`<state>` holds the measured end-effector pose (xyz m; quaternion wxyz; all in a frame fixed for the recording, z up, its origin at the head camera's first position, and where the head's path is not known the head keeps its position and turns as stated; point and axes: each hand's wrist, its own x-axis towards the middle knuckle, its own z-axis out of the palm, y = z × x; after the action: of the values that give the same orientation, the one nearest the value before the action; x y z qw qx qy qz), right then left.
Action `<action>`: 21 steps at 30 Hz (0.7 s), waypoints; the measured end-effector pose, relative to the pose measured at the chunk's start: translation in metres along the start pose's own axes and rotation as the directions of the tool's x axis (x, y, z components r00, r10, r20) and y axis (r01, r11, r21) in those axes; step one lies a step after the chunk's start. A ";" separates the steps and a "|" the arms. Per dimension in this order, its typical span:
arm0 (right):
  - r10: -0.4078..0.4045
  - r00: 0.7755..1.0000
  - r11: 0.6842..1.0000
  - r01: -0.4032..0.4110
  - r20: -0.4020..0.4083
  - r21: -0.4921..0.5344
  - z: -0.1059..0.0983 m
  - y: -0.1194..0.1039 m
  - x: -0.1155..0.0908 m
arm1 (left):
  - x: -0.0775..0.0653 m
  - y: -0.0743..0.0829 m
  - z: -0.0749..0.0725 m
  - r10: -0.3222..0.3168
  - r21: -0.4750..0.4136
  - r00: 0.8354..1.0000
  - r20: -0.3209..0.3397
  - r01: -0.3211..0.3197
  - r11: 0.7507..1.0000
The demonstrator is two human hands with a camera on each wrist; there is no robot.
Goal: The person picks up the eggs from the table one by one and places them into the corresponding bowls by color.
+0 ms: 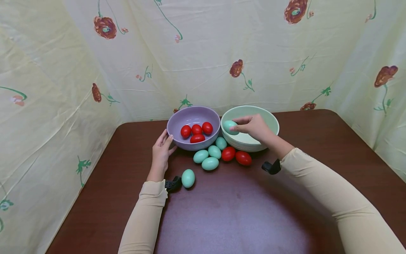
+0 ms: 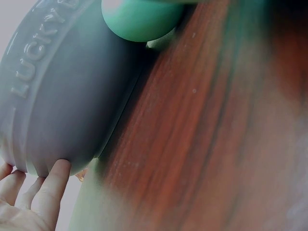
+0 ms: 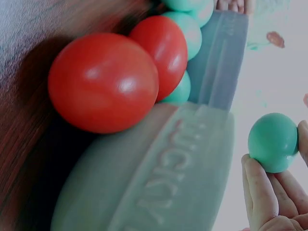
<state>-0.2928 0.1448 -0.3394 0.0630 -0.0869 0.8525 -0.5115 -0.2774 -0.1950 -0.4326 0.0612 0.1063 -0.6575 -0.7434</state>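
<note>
My right hand (image 1: 253, 127) pinches a mint-green egg (image 1: 230, 127) between thumb and fingers, over the left side of the pale green bowl (image 1: 269, 124). In the right wrist view this egg (image 3: 273, 143) shows beyond the bowl's rim. My left hand (image 1: 160, 151) rests against the left side of the purple bowl (image 1: 193, 114), its fingertips on the outer wall in the left wrist view. Several red eggs (image 1: 196, 129) lie inside the purple bowl.
In front of the bowls, several mint-green eggs (image 1: 210, 163) and two red eggs (image 1: 243, 158) lie on the dark wooden table (image 1: 234, 211). Another green egg (image 1: 188, 178) lies beside the left wrist's black strap device (image 1: 173, 184). A flowered curtain (image 1: 203, 53) hangs behind the table.
</note>
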 end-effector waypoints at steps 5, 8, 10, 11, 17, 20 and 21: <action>0.034 0.999 0.998 -0.034 0.003 0.047 -0.004 0.006 0.006 | 0.000 -0.001 0.000 0.004 -0.005 1.000 -0.001 -0.004 1.000; 0.051 0.999 0.996 -0.051 0.006 0.073 -0.006 0.008 0.009 | -0.001 0.000 0.001 0.005 -0.010 1.000 0.004 -0.005 1.000; 0.060 0.998 0.995 -0.060 0.008 0.084 -0.006 0.009 0.010 | -0.001 0.000 0.001 0.001 -0.013 1.000 0.008 -0.001 1.000; 0.062 0.998 0.994 -0.063 0.008 0.088 -0.006 0.010 0.011 | -0.002 0.001 0.001 -0.001 -0.015 1.000 0.012 0.001 1.000; 0.083 0.996 0.992 -0.081 -0.017 0.098 -0.006 0.012 0.015 | -0.002 0.001 0.001 0.000 -0.020 1.000 0.012 0.000 1.000; 0.089 0.995 0.992 -0.086 -0.033 0.097 -0.005 0.014 0.018 | -0.002 0.001 0.001 0.000 -0.018 1.000 0.008 0.000 1.000; 0.092 0.995 0.991 -0.088 -0.038 0.098 -0.005 0.015 0.019 | -0.002 0.001 0.001 -0.001 -0.019 1.000 0.008 0.001 1.000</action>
<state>-0.3136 0.1518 -0.3505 0.0719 -0.0345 0.8311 -0.5504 -0.2754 -0.1935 -0.4310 0.0592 0.1031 -0.6508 -0.7499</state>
